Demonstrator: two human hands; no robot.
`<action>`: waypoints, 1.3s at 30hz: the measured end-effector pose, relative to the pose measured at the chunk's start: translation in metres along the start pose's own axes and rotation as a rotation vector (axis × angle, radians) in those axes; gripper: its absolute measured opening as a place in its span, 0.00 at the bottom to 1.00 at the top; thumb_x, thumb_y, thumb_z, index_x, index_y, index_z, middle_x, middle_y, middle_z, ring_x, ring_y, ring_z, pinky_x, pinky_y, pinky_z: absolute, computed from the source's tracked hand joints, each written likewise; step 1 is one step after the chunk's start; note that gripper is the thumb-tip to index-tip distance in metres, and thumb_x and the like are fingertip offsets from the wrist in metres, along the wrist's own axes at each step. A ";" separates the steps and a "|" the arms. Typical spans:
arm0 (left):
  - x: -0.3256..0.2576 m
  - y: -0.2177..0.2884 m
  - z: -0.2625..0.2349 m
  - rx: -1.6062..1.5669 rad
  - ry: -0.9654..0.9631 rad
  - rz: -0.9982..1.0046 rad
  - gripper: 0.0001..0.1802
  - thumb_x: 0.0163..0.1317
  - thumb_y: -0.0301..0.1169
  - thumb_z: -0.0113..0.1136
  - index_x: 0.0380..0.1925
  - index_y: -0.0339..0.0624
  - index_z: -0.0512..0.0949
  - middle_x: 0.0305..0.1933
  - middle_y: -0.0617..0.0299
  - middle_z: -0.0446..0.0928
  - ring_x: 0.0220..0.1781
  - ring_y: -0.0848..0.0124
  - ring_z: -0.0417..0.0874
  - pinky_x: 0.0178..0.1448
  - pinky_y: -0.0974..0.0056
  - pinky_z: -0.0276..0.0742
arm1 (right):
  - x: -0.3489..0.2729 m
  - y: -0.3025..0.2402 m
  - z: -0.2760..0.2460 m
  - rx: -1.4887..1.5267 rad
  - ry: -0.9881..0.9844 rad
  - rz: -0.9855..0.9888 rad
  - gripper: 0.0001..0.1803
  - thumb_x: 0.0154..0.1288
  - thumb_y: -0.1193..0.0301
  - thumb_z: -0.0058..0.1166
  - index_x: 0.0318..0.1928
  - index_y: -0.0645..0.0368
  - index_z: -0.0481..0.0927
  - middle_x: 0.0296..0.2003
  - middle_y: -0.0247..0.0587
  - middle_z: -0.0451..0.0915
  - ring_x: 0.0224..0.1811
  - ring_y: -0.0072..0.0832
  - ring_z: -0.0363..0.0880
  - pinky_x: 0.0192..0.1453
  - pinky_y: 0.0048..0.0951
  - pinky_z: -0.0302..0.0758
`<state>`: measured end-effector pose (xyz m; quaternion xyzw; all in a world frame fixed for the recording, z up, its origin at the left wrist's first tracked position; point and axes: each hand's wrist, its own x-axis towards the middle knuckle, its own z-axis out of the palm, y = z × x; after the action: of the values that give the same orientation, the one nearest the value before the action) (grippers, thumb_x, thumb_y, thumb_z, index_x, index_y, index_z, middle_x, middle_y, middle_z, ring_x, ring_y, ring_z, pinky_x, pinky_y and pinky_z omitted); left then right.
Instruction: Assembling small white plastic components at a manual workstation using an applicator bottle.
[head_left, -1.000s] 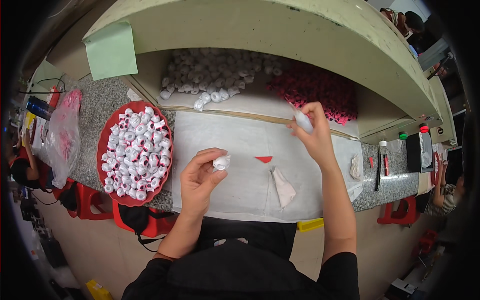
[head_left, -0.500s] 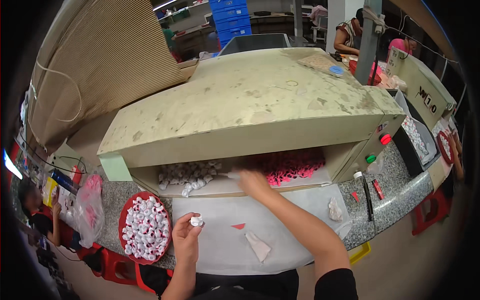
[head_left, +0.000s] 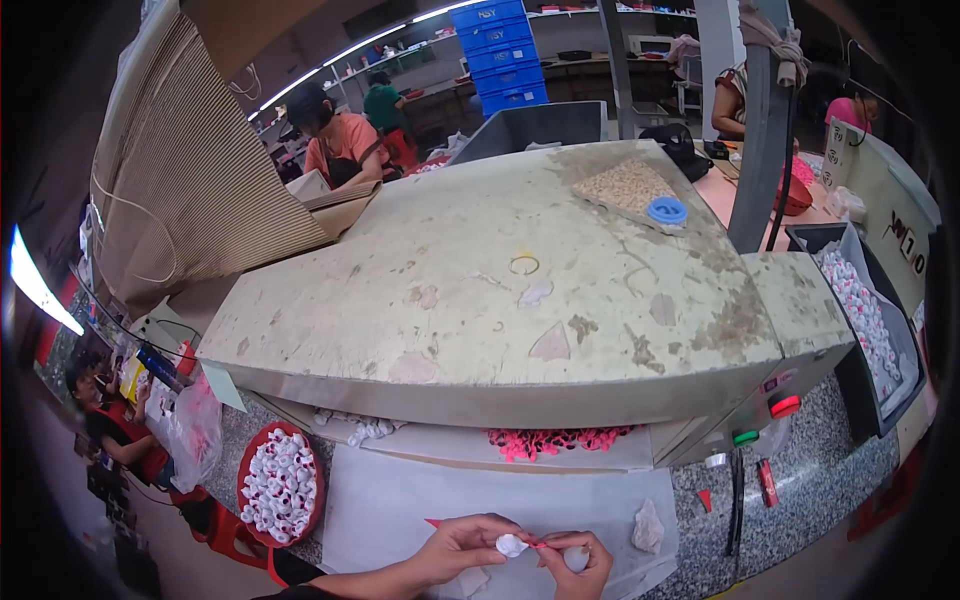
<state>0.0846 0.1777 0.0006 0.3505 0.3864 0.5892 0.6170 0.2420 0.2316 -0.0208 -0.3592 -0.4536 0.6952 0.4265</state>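
Over the near edge of the white sheet (head_left: 400,490), my left hand (head_left: 455,550) pinches a small white rounded piece (head_left: 511,546). My right hand (head_left: 590,572) is close beside it, its fingers closed round a whitish rounded object (head_left: 575,558) whose kind I cannot make out. A thin pink bit (head_left: 538,545) shows between the two hands, near the white piece. Left of the sheet, a red bowl (head_left: 241,500) is heaped with white pieces (head_left: 280,482) marked dark red. Pink pieces (head_left: 555,441) and white pieces (head_left: 370,430) lie in the box's front opening, partly hidden under its top.
A large cream metal box (head_left: 480,330) with stained top spans the bench. Its right end carries a red button (head_left: 785,407) and a green button (head_left: 746,438). A black tray (head_left: 858,400) stands right, corrugated cardboard (head_left: 190,170) left. Other people (head_left: 345,150) work behind and at left.
My right hand has come back from the box's opening to beside my left hand. The left hand has moved right and nearer with its white piece. The view has tilted up.
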 end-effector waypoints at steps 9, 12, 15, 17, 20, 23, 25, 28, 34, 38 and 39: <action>0.026 0.011 -0.005 0.058 -0.093 -0.202 0.17 0.52 0.17 0.50 0.44 0.34 0.68 0.49 0.54 0.67 0.52 0.69 0.68 0.54 0.68 0.63 | 0.006 0.005 -0.011 -0.069 0.013 -0.101 0.08 0.42 0.85 0.57 0.25 0.63 0.73 0.27 0.42 0.76 0.30 0.23 0.73 0.35 0.20 0.69; 0.026 0.011 0.002 0.064 -0.027 -0.239 0.17 0.50 0.18 0.52 0.43 0.34 0.68 0.45 0.56 0.70 0.48 0.71 0.70 0.52 0.68 0.64 | 0.006 0.009 -0.013 -0.052 -0.007 -0.127 0.08 0.42 0.86 0.57 0.25 0.63 0.74 0.27 0.42 0.76 0.30 0.23 0.73 0.35 0.21 0.69; 0.025 0.011 -0.005 0.072 0.027 -0.243 0.16 0.49 0.18 0.54 0.41 0.35 0.70 0.43 0.54 0.71 0.46 0.69 0.72 0.50 0.67 0.67 | 0.006 0.009 -0.015 -0.059 -0.006 -0.129 0.09 0.42 0.86 0.57 0.25 0.63 0.74 0.26 0.42 0.76 0.29 0.23 0.73 0.35 0.22 0.69; 0.022 0.012 -0.011 0.078 -0.045 -0.198 0.16 0.50 0.17 0.52 0.42 0.35 0.70 0.47 0.51 0.68 0.49 0.66 0.70 0.52 0.66 0.65 | 0.004 0.007 -0.016 -0.068 0.000 -0.153 0.09 0.41 0.86 0.57 0.25 0.63 0.74 0.26 0.42 0.76 0.29 0.23 0.73 0.35 0.22 0.69; 0.020 0.011 -0.013 0.083 0.025 -0.136 0.16 0.49 0.16 0.52 0.41 0.35 0.69 0.46 0.51 0.68 0.49 0.66 0.70 0.52 0.65 0.66 | 0.002 0.006 -0.016 -0.123 0.045 -0.186 0.09 0.41 0.86 0.56 0.24 0.63 0.73 0.26 0.42 0.76 0.29 0.24 0.73 0.35 0.22 0.69; 0.007 0.006 -0.016 0.130 0.074 -0.037 0.17 0.52 0.17 0.50 0.44 0.33 0.66 0.49 0.56 0.67 0.51 0.71 0.69 0.55 0.68 0.63 | 0.000 0.000 -0.015 -0.170 0.058 -0.189 0.08 0.42 0.86 0.56 0.25 0.63 0.73 0.26 0.42 0.76 0.29 0.24 0.73 0.36 0.22 0.69; 0.000 0.011 -0.013 0.136 0.136 -0.001 0.17 0.50 0.16 0.51 0.43 0.34 0.67 0.48 0.54 0.68 0.50 0.69 0.70 0.53 0.67 0.65 | -0.002 0.001 -0.010 -0.130 0.079 -0.119 0.07 0.43 0.86 0.55 0.24 0.64 0.73 0.27 0.43 0.76 0.30 0.24 0.73 0.37 0.22 0.69; -0.010 0.019 -0.011 0.170 0.241 0.008 0.17 0.48 0.14 0.53 0.41 0.33 0.68 0.46 0.51 0.69 0.49 0.66 0.71 0.50 0.65 0.69 | -0.001 0.006 -0.004 -0.045 0.008 -0.034 0.06 0.46 0.83 0.53 0.26 0.64 0.70 0.26 0.46 0.74 0.27 0.27 0.72 0.32 0.24 0.70; -0.036 0.023 -0.015 0.321 0.249 0.238 0.17 0.47 0.14 0.54 0.40 0.32 0.69 0.44 0.50 0.69 0.48 0.65 0.71 0.50 0.64 0.69 | -0.011 -0.008 0.039 0.208 -0.158 -0.015 0.08 0.43 0.87 0.50 0.24 0.66 0.67 0.23 0.46 0.69 0.20 0.25 0.67 0.22 0.22 0.68; -0.061 0.021 -0.028 0.420 0.255 0.351 0.17 0.47 0.15 0.53 0.40 0.32 0.69 0.44 0.49 0.69 0.48 0.64 0.70 0.51 0.63 0.68 | -0.029 -0.002 0.072 0.198 -0.234 -0.044 0.07 0.44 0.87 0.49 0.24 0.65 0.68 0.24 0.44 0.67 0.20 0.25 0.67 0.23 0.23 0.68; -0.069 0.023 -0.029 0.429 0.262 0.374 0.16 0.47 0.15 0.54 0.39 0.32 0.70 0.44 0.49 0.69 0.48 0.64 0.71 0.51 0.63 0.68 | -0.035 -0.001 0.080 0.205 -0.234 -0.017 0.07 0.44 0.87 0.49 0.24 0.65 0.68 0.24 0.44 0.67 0.20 0.25 0.67 0.23 0.23 0.68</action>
<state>0.0482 0.1098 0.0122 0.4588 0.5069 0.6377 0.3548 0.1850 0.1735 0.0108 -0.2265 -0.4301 0.7713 0.4109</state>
